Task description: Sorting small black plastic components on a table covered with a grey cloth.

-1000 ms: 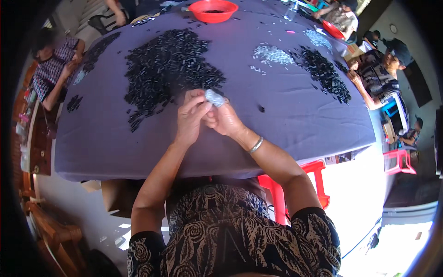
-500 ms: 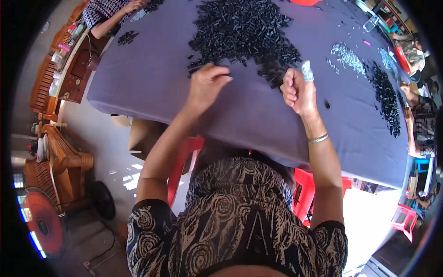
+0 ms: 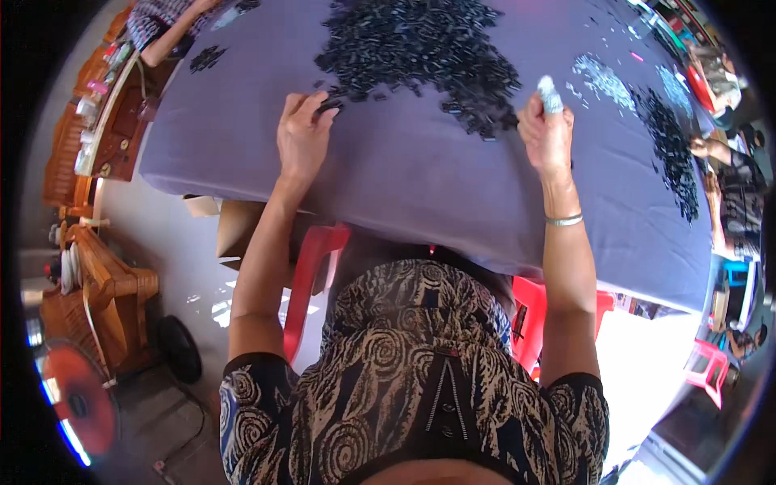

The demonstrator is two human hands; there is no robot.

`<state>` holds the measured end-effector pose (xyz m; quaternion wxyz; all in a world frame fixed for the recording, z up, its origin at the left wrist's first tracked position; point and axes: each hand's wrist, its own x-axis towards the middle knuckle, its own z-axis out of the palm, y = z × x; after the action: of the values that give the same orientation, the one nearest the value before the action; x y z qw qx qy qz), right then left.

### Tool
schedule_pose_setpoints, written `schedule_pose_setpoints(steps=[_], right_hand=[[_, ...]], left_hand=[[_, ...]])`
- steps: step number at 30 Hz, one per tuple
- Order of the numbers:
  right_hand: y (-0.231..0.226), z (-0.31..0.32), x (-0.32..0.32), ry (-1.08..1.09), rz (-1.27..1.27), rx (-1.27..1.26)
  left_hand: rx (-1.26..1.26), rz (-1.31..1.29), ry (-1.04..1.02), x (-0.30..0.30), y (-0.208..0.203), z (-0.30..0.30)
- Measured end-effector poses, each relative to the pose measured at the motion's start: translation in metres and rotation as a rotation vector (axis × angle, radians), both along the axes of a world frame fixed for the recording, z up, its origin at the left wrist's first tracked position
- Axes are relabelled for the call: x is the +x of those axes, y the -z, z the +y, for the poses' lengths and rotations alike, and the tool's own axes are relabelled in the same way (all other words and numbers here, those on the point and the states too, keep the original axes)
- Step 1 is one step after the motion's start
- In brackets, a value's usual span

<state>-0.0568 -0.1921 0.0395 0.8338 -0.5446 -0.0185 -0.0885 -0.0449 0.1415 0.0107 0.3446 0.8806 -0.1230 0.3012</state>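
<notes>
A large heap of small black tube-like pieces [image 3: 420,48] spreads over the cloth-covered table in front of me. My left hand [image 3: 304,136] is at the heap's left edge, fingers bent in a pinch, with a small black piece [image 3: 331,104] showing at its thumb and fingertip. To the right of the heap's near tip, my right hand [image 3: 546,137] is closed with its fingers curled in. Silvery-white wrapping [image 3: 550,95] covers its raised thumb. What the curled fingers hold, if anything, is hidden. A metal bangle [image 3: 563,220] circles that wrist.
The purple-grey tablecloth [image 3: 404,178] hangs over the near edge. Toward the right lie pale silvery pieces [image 3: 605,82] and another black heap [image 3: 671,153]. Other people's arms [image 3: 174,36] rest at the far left and right. A red plastic chair [image 3: 311,275] stands by me.
My left hand has moved left, to the heap's left edge. My right hand has shifted right, away from the heap's near tip. The whole view has tilted slightly.
</notes>
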Motion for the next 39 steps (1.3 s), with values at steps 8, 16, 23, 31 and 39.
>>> schedule_pose_setpoints(steps=[8, 16, 23, 31, 39], right_hand=[[-0.023, -0.105, -0.006, 0.383, 0.091, -0.812], [-0.016, -0.116, -0.038, -0.102, 0.429, -1.308], [-0.018, -0.026, -0.006, -0.219, 0.336, -1.26], [0.004, 0.002, 0.032, -0.171, 0.2, -0.781], [0.015, -0.032, 0.035, 0.214, 0.013, -0.905]], left_hand=[[-0.051, 0.177, 0.28, -0.028, -0.015, -0.028], [-0.107, 0.356, 0.551, -0.024, -0.017, -0.075], [0.004, 0.298, 0.649, -0.018, -0.01, -0.108], [0.156, 0.215, 0.485, -0.004, -0.003, -0.132], [0.075, -0.027, 0.619, -0.013, -0.008, -0.141]])
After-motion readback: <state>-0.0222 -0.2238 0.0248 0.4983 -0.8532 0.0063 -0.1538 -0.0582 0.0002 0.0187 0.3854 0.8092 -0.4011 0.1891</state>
